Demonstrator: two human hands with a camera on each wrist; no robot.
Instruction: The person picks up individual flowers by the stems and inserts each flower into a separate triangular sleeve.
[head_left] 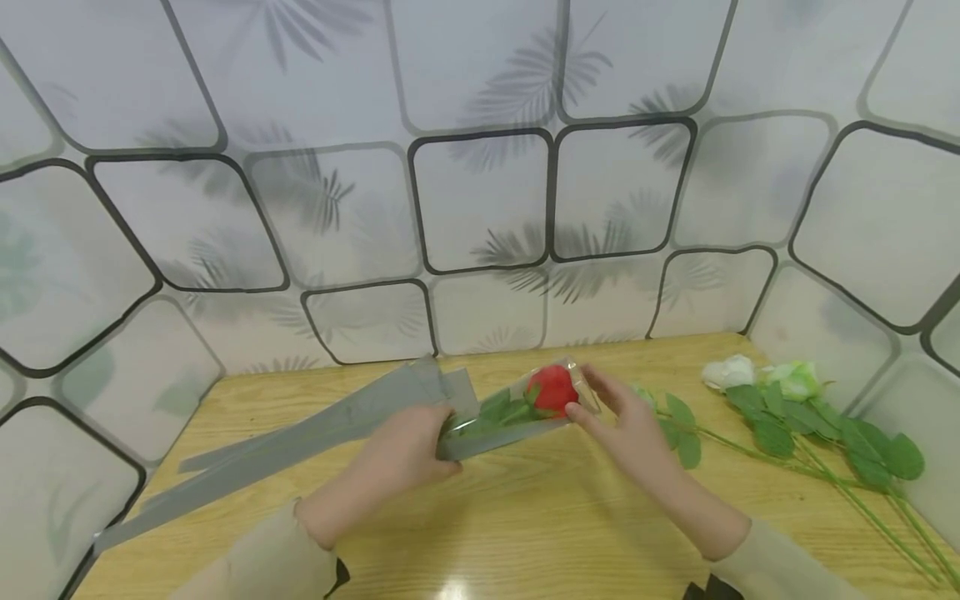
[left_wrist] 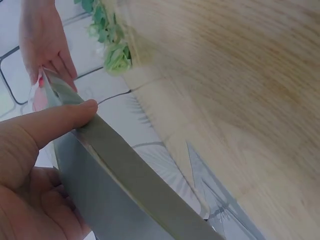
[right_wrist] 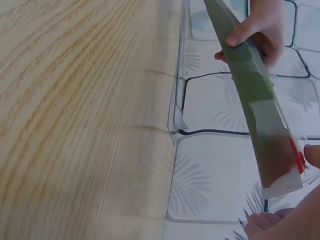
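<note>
A red rose [head_left: 552, 390] with green leaves lies inside a flower sleeve, clear on one face and grey on the other [left_wrist: 107, 185]. My left hand [head_left: 408, 450] grips the sleeve around its lower part; in the left wrist view its thumb presses the grey edge, fingers behind. At the bloom end, my right hand [head_left: 626, 425] has its thumb and fingers spread around the sleeve's mouth. Its thumb [right_wrist: 312, 156] is close beside the red bloom in the right wrist view, the other fingers extended below the sleeve's end. The sleeve is held tilted above the table.
Several flat grey sleeves [head_left: 300, 446] lie fanned on the wooden table [head_left: 495, 533] at the left, partly behind my left hand. Long-stemmed flowers lie at the right, among them a white rose [head_left: 729, 372] and a pale green rose [head_left: 795, 381]. A patterned wall covering [head_left: 480, 200] encloses the back and sides.
</note>
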